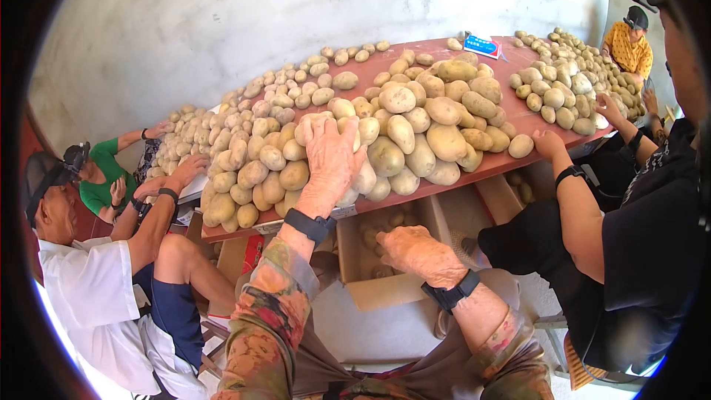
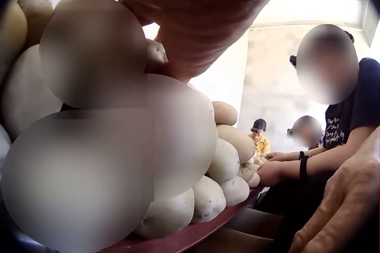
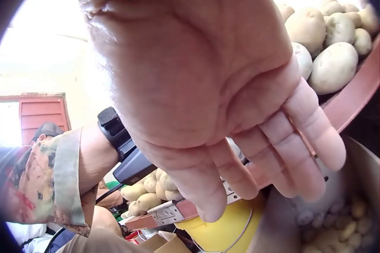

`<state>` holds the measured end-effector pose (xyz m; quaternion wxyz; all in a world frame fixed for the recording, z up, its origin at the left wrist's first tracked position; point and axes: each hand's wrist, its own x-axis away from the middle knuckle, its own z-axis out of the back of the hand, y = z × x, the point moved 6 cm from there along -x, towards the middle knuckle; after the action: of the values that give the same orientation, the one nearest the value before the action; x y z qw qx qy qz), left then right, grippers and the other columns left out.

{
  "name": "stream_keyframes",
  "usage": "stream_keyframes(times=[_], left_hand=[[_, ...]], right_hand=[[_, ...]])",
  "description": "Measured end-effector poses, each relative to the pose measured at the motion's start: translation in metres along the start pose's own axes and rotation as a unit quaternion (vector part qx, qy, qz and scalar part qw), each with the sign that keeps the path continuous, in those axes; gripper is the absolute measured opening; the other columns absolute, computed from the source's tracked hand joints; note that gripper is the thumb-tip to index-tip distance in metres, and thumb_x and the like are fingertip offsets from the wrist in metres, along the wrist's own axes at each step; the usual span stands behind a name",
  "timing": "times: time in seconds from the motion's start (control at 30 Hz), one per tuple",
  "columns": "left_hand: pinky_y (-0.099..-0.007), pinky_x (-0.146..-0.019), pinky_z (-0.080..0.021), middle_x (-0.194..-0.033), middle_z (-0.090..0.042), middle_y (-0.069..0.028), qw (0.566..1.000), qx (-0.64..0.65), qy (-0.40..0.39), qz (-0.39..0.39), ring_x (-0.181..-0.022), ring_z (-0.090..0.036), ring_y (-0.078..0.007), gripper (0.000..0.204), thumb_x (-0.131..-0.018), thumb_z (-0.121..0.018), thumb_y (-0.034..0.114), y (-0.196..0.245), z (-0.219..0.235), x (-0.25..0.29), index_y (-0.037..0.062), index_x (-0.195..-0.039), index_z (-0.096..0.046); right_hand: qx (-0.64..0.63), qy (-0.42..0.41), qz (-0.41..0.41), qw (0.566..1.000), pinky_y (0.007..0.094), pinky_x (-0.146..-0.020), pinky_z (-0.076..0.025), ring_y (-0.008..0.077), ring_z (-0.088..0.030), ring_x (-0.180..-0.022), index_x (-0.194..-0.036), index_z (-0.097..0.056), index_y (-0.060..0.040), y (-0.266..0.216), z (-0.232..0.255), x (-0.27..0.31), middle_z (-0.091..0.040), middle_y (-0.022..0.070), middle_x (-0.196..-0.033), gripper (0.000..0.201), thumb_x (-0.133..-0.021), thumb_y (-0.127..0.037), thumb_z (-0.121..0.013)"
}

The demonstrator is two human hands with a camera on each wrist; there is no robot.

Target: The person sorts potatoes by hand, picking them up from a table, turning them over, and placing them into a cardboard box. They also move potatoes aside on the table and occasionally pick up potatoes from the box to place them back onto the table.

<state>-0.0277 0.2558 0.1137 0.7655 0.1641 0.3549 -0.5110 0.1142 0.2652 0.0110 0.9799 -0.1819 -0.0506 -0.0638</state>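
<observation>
The left hand (image 1: pixel 331 154) reaches onto a heap of potatoes (image 1: pixel 446 142), its fingers spread over the potatoes at the heap's near side. In the left wrist view that hand (image 2: pixel 199 18) arches above large potatoes, partly blurred; whether its fingertips grip one is hidden. Lower and to the right, the right hand (image 1: pixel 422 253) hangs above an open cardboard box (image 1: pixel 386 290) holding potatoes. The right wrist view shows the palm of this hand (image 3: pixel 199 75) bare, with loosely bent fingers holding nothing. Smaller potatoes (image 3: pixel 341 223) lie in the box below it.
Potatoes cover much of the red table (image 1: pixel 511 78); a blue-and-white packet (image 1: pixel 482 46) lies near its back edge. A person in a white shirt (image 1: pixel 92 281) sits left, one in black (image 1: pixel 652 230) at right. Two others sit farther off. A yellow container (image 3: pixel 225 226) stands below the table.
</observation>
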Motion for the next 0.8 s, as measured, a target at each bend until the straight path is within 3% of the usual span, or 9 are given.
stream_keyframes(times=[0.23, 0.37, 0.4, 0.5, 0.53, 0.63, 0.73, 0.8], left_hand=[[-0.0511, -0.099, -0.029, -0.094, -0.050, -0.0136, 0.999, 0.016, 0.027, -0.009, -0.100, -0.046, -0.0333, 0.040, -0.068, -0.072, 0.022, 0.000, -0.010, 0.001, 0.0099, -0.103, -0.059], [-0.0488, -0.097, -0.032, -0.098, -0.049, -0.0137, 0.993, 0.074, 0.086, -0.041, -0.099, -0.046, -0.0341, 0.032, -0.071, -0.069, 0.016, 0.018, 0.014, 0.006, 0.0081, -0.100, -0.058], [-0.0446, -0.087, -0.041, -0.102, -0.049, -0.0144, 0.986, 0.099, 0.112, -0.070, -0.096, -0.050, -0.0341, 0.032, -0.071, -0.069, 0.009, 0.027, 0.027, 0.012, 0.0068, -0.100, -0.058], [-0.0398, -0.071, -0.049, -0.104, -0.050, -0.0149, 0.976, 0.173, 0.105, -0.084, -0.089, -0.054, -0.0338, 0.034, -0.067, -0.071, 0.003, 0.039, 0.035, 0.038, 0.0061, -0.099, -0.060], [-0.0360, -0.060, -0.050, -0.103, -0.050, -0.0145, 0.971, 0.165, 0.136, -0.104, -0.083, -0.056, -0.0322, 0.034, -0.066, -0.072, 0.000, 0.043, 0.040, 0.047, 0.0065, -0.097, -0.062], [-0.0368, -0.063, -0.053, -0.105, -0.048, -0.0156, 0.965, 0.193, 0.115, -0.133, -0.090, -0.057, -0.0327, 0.039, -0.065, -0.069, 0.002, 0.048, 0.036, 0.075, 0.0074, -0.103, -0.062], [-0.0350, -0.063, -0.052, -0.100, -0.053, -0.0116, 0.955, 0.292, 0.025, -0.050, -0.086, -0.058, -0.0290, 0.029, -0.070, -0.069, 0.001, 0.051, 0.030, 0.091, 0.0073, -0.097, -0.062], [-0.0325, -0.064, -0.051, -0.096, -0.055, -0.0095, 0.916, 0.396, -0.057, 0.028, -0.082, -0.059, -0.0264, 0.024, -0.075, -0.067, 0.002, 0.049, 0.015, 0.103, 0.0064, -0.098, -0.061]], right_hand=[[0.002, 0.068, 0.037, 0.997, 0.0443, -0.073, -0.052, 0.0351, -0.066, -0.082, -0.089, -0.063, -0.0001, 0.003, 0.004, 0.010, -0.066, 0.0206, -0.082, 0.020, -0.075, -0.015, -0.062], [-0.002, 0.047, 0.027, 0.999, 0.0447, -0.074, -0.052, 0.0356, -0.066, -0.082, -0.090, -0.062, 0.0005, 0.002, 0.005, 0.008, -0.066, 0.0212, -0.081, 0.021, -0.076, -0.015, -0.062], [-0.002, 0.042, 0.022, 0.999, 0.0448, -0.074, -0.052, 0.0357, -0.066, -0.082, -0.091, -0.062, 0.0005, 0.003, 0.004, 0.008, -0.066, 0.0214, -0.081, 0.022, -0.076, -0.015, -0.063], [0.008, 0.029, 0.016, 0.999, 0.0448, -0.075, -0.052, 0.0356, -0.065, -0.083, -0.094, -0.062, 0.0004, 0.004, 0.004, 0.006, -0.066, 0.0214, -0.083, 0.023, -0.076, -0.015, -0.063], [0.007, 0.029, 0.016, 0.999, 0.0448, -0.076, -0.052, 0.0354, -0.065, -0.084, -0.094, -0.062, 0.0003, 0.003, 0.004, 0.006, -0.066, 0.0212, -0.083, 0.024, -0.077, -0.016, -0.063], [0.001, 0.029, 0.017, 0.999, 0.0451, -0.076, -0.051, 0.0359, -0.065, -0.085, -0.096, -0.062, 0.0005, 0.004, 0.004, 0.006, -0.066, 0.0207, -0.083, 0.026, -0.078, -0.018, -0.064], [-0.005, 0.020, 0.012, 1.000, 0.0455, -0.077, -0.050, 0.0372, -0.063, -0.085, -0.096, -0.062, 0.0011, 0.007, -0.002, 0.003, -0.065, 0.0204, -0.081, 0.028, -0.079, -0.021, -0.065], [0.005, 0.006, 0.000, 1.000, 0.0452, -0.078, -0.050, 0.0367, -0.063, -0.086, -0.095, -0.063, 0.0015, 0.010, -0.006, 0.002, -0.066, 0.0204, -0.083, 0.028, -0.079, -0.021, -0.065]])
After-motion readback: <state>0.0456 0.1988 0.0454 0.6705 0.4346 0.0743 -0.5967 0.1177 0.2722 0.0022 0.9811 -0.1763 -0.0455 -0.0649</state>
